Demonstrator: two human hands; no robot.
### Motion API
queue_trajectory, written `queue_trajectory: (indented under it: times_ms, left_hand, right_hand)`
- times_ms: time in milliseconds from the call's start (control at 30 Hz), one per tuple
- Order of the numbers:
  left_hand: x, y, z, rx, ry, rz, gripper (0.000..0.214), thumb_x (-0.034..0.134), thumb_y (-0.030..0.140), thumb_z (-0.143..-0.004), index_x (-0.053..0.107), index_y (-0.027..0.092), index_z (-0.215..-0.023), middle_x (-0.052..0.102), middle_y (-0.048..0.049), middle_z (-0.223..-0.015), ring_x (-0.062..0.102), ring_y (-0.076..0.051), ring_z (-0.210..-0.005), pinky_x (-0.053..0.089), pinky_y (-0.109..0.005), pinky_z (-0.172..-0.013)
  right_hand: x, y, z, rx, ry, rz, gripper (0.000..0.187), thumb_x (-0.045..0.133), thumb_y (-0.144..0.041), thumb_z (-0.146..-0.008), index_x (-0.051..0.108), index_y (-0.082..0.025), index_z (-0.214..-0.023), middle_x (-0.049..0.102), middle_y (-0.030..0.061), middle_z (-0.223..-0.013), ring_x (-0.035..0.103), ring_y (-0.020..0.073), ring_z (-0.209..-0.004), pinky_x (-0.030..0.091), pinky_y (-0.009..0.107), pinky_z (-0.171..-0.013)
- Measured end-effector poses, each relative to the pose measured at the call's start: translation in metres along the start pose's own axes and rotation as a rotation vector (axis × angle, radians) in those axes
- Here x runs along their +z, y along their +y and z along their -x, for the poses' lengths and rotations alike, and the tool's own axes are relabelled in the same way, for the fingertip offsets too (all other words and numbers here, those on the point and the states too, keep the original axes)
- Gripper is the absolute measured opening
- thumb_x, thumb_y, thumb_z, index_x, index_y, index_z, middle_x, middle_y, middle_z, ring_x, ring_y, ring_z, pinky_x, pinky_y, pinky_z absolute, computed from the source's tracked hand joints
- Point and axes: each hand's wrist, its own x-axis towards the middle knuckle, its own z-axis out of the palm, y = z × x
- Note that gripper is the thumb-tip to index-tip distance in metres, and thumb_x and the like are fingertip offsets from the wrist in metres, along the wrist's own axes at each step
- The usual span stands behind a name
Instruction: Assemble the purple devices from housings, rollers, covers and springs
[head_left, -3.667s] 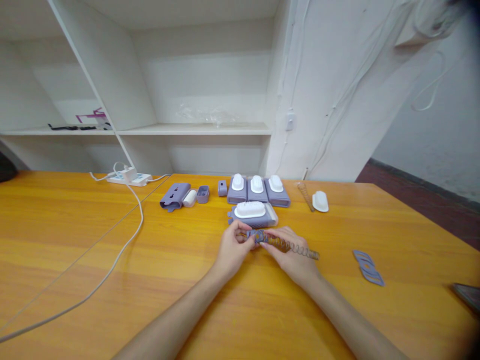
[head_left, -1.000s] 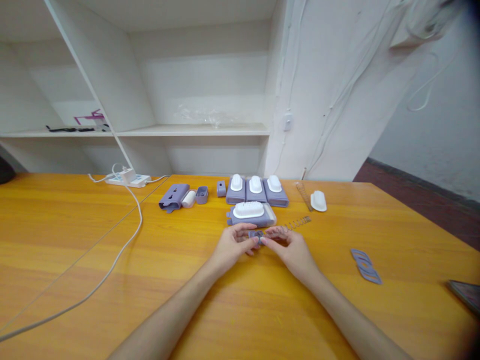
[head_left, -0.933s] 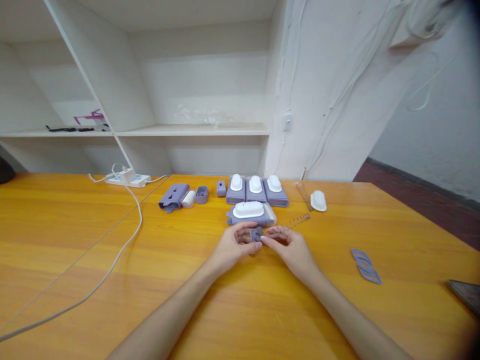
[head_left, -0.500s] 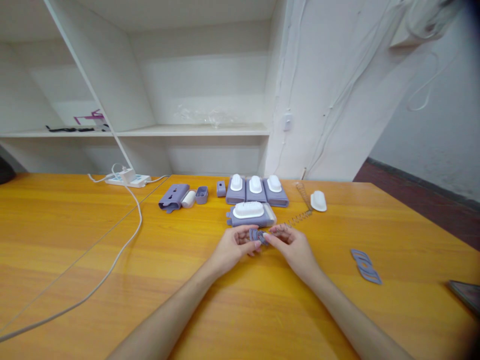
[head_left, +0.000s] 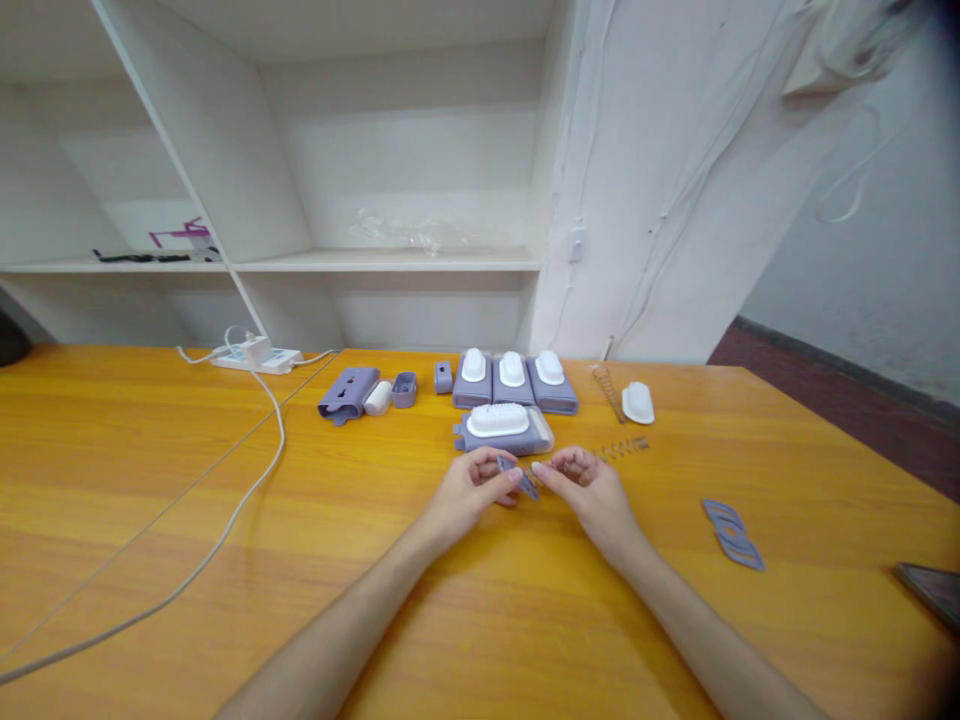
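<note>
My left hand [head_left: 472,490] pinches a small flat purple plate [head_left: 519,478] between thumb and fingers. My right hand [head_left: 589,488] is curled round the near end of a long thin wire spring [head_left: 619,449], which runs out to the right over the orange table [head_left: 225,560]. The spring's near end meets the purple plate between my two hands. Just beyond my hands lies a purple case with a white brush top [head_left: 502,428].
Three purple cases with white caps [head_left: 514,379] stand in a row behind. To their left lie a purple holder [head_left: 347,391] and small parts. A second spring [head_left: 604,384] and a white cap [head_left: 639,402] lie right. Flat purple plates [head_left: 733,534] lie far right. A white cable [head_left: 255,470] crosses left.
The spring's free end has swung from pointing near right to lying further back and right. The purple plate has been turned and tilted between my fingers. Both hands stayed in place.
</note>
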Motion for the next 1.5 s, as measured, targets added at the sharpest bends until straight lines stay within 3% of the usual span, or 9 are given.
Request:
queue_trajectory:
  times_ms: [200,367,600,833,967,1067,1200,1333,1500]
  left_hand:
    - [0.001,-0.003,0.0,-0.007,0.002,0.07,0.036,0.067,0.035,-0.076,0.04,0.018,-0.093,0.066,-0.0039,-0.078,0.066,-0.017,-0.072,0.05,-0.027,-0.064]
    - [-0.002,-0.002,-0.001,-0.018,-0.032,0.068,0.036,0.066,0.035,-0.077,0.038,0.018,-0.091,0.067,-0.0038,-0.077,0.065,-0.015,-0.069,0.049,-0.027,-0.064]
    - [0.002,-0.002,0.001,-0.061,-0.096,0.083,0.046,0.073,0.028,-0.07,0.043,0.016,-0.103,0.068,-0.0061,-0.083,0.064,-0.014,-0.071,0.048,-0.026,-0.067]
    - [0.012,-0.009,0.003,-0.048,0.007,0.032,0.037,0.071,0.032,-0.07,0.05,0.015,-0.095,0.066,-0.0033,-0.075,0.061,-0.011,-0.061,0.048,-0.022,-0.058]
    - [0.013,-0.009,0.001,-0.032,0.069,-0.002,0.034,0.07,0.035,-0.07,0.054,0.013,-0.091,0.065,-0.0027,-0.071,0.059,-0.01,-0.055,0.049,-0.022,-0.053]
    - [0.013,-0.008,0.0,-0.017,0.128,-0.011,0.037,0.071,0.035,-0.067,0.056,0.012,-0.091,0.064,-0.0028,-0.07,0.058,-0.01,-0.052,0.048,-0.021,-0.048]
    - [0.012,-0.009,-0.002,0.002,0.212,-0.03,0.04,0.071,0.037,-0.065,0.058,0.011,-0.091,0.063,-0.0026,-0.068,0.056,-0.01,-0.05,0.047,-0.02,-0.044]
    - [0.011,-0.01,-0.001,0.005,0.206,-0.019,0.041,0.069,0.037,-0.068,0.059,0.011,-0.097,0.064,-0.004,-0.072,0.059,-0.012,-0.056,0.05,-0.023,-0.05]
    - [0.008,-0.012,0.0,0.065,0.181,-0.019,0.047,0.071,0.024,-0.068,0.057,0.013,-0.111,0.066,-0.0077,-0.089,0.062,-0.016,-0.075,0.051,-0.027,-0.067]
  right_hand:
    - [0.005,0.0,0.007,0.01,-0.016,0.017,0.032,0.07,-0.04,-0.071,0.052,-0.02,-0.087,0.062,-0.0008,-0.065,0.058,0.0158,-0.062,0.044,0.027,-0.059]
    - [0.009,-0.001,0.009,-0.108,0.045,0.203,0.029,0.07,-0.043,-0.069,0.054,-0.019,-0.068,0.061,0.0019,-0.066,0.057,0.0165,-0.064,0.044,0.028,-0.06]
    - [0.008,0.004,0.007,-0.081,0.089,0.235,0.033,0.069,-0.046,-0.07,0.051,-0.019,-0.063,0.055,-0.0015,-0.059,0.052,0.0142,-0.057,0.042,0.026,-0.055]
    - [0.01,-0.001,0.01,-0.086,0.051,0.331,0.034,0.066,-0.046,-0.072,0.047,-0.02,-0.062,0.051,-0.0032,-0.057,0.05,0.0132,-0.055,0.039,0.025,-0.052]
    - [0.01,-0.006,0.014,-0.102,-0.05,0.297,0.023,0.059,-0.041,-0.08,0.057,-0.019,-0.087,0.059,-0.0015,-0.064,0.056,0.0151,-0.061,0.044,0.026,-0.058]
    - [0.008,-0.01,0.015,-0.199,-0.112,0.317,0.025,0.058,-0.035,-0.082,0.057,-0.02,-0.102,0.065,0.0028,-0.082,0.061,0.0178,-0.077,0.047,0.03,-0.072]
    - [0.005,-0.013,0.015,-0.362,-0.169,0.396,0.02,0.059,-0.027,-0.079,0.06,-0.021,-0.098,0.062,0.0059,-0.098,0.059,0.0194,-0.091,0.046,0.031,-0.079]
    - [0.005,-0.006,0.014,-0.286,-0.129,0.419,0.018,0.06,-0.03,-0.078,0.06,-0.021,-0.093,0.064,0.0041,-0.088,0.061,0.0181,-0.078,0.048,0.029,-0.07]
    - [0.009,-0.004,0.016,-0.197,-0.121,0.327,0.019,0.06,-0.033,-0.078,0.055,-0.022,-0.093,0.066,0.0012,-0.076,0.063,0.0172,-0.069,0.048,0.028,-0.065]
